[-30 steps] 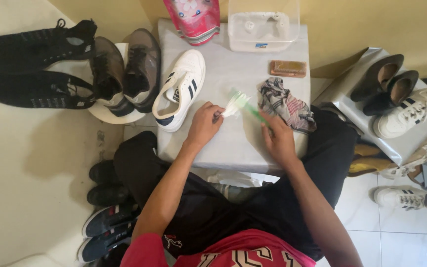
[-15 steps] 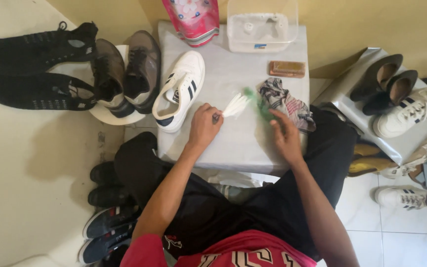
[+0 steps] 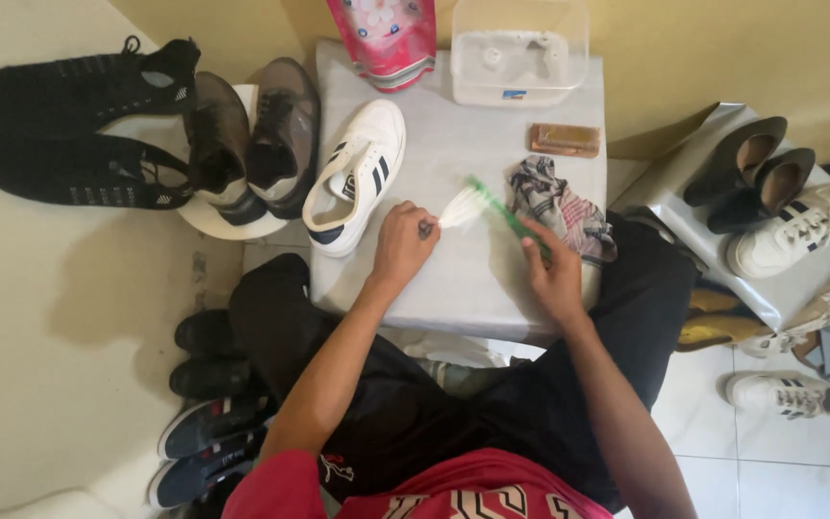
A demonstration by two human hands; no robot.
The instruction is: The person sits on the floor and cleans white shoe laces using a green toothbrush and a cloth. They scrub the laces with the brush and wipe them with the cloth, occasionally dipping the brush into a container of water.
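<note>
1. Low grey table [image 3: 492, 279] under both hands, pretty much filling the middle.
2. Pair of black sneakers [image 3: 69, 125] lying on their sides, well off to the left of the left hand.
3. Clear plastic tub [image 3: 521, 53] at the far edge of the table, well beyond both hands; pink pouch [image 3: 383, 34] just left of it.
4. White sneaker with dark stripes [image 3: 357, 173] sitting upright on the table, just left of and beyond the left hand; apart from it, not touching.
5. Pair of grey-brown shoes [image 3: 256, 135] further left of that, resting on a white round thing.
6. Crumpled checked cloth [image 3: 559, 202] just beyond the right hand, touching the far end of the brush or near enough; hard to say.
7. Left hand [image 3: 403, 245] curled nearly shut, pinching something small and dark at the fingertips, right against the white bristle end. Can't tell what it is.
8. Right hand [image 3: 554, 279] wrapped around the handle of a green toothbrush [image 3: 497, 207], which angles up and left between the two hands, just above the tabletop.
9. Small brown brush [image 3: 565, 140] lying flat beyond the cloth, well clear of both hands.
</note>
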